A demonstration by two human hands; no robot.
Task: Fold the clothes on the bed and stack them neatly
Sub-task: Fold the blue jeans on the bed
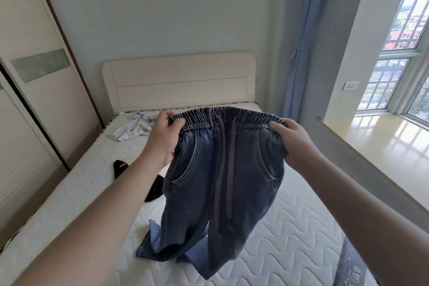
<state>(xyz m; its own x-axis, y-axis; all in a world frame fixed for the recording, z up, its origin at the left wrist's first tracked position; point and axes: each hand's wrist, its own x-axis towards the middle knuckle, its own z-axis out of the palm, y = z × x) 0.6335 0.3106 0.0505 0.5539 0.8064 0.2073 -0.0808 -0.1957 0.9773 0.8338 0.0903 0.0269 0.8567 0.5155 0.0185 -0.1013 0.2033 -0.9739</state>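
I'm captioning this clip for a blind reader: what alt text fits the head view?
Two hands, left hand and right hand, grip the elastic waistband of dark blue jeans held up over a white mattress, the leg ends touching it. A pale crumpled garment and a black garment lie farther up the bed.

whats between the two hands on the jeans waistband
In the head view, the elastic waistband spans between the left hand and right hand, with the drawstring hanging from its middle down the jeans.
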